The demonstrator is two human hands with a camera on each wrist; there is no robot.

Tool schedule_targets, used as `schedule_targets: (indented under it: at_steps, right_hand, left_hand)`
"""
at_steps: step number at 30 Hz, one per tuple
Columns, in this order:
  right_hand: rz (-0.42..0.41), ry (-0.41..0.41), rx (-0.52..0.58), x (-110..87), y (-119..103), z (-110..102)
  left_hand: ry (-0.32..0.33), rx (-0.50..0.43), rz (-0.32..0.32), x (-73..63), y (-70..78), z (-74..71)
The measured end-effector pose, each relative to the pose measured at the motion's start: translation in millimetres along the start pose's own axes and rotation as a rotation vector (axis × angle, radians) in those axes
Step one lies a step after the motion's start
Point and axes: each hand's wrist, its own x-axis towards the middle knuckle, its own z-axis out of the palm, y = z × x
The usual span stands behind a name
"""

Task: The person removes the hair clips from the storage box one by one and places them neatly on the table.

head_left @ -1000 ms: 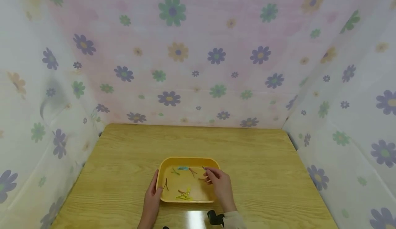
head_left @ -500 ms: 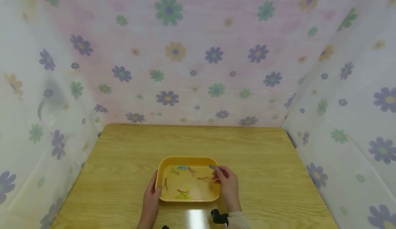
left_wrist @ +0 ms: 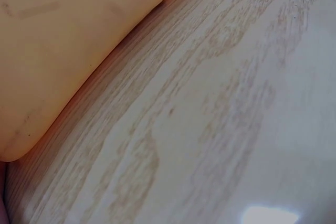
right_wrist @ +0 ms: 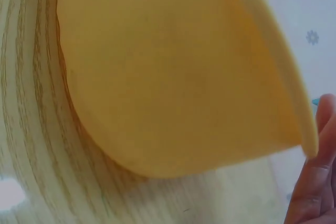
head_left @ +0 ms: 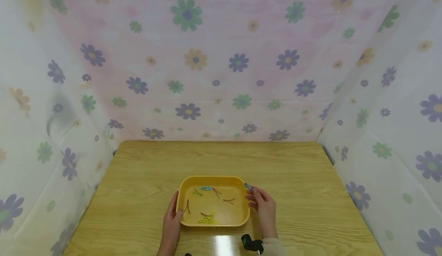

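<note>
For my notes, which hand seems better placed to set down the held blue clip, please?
Likely the right hand: it pinches the clip by the tray, whose other end the left hand holds.

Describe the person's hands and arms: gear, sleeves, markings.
Left hand: no glove, no sleeve in view; a small dark piece shows beside that arm at the frame's bottom edge, too cropped to identify. Right hand: no glove; pale sleeve at the wrist, with a chunky black device bearing a green mark beside it.
</note>
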Motion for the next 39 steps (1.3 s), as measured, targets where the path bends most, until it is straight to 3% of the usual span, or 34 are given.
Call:
schedule_targets:
  at_steps: [9,19,33,39]
  right_hand:
    - [0.118,0.090,0.151,2.7,5,-14]
    - [0.180,0.145,0.188,6.9,17,-30]
    - [0.198,0.127,0.146,11.1,19,-35]
    - [0.209,0.107,0.146,15.8,18,-34]
  left_hand:
    - [0.008,0.032,-0.017,0.1,-0.8,-0.1]
    - [0.008,0.025,0.003,-0.8,-0.6,0.4]
    - [0.036,0.004,-0.018,-2.1,-3.1,3.5]
    - [0.046,0.002,0.023,-1.2,-3.0,2.6]
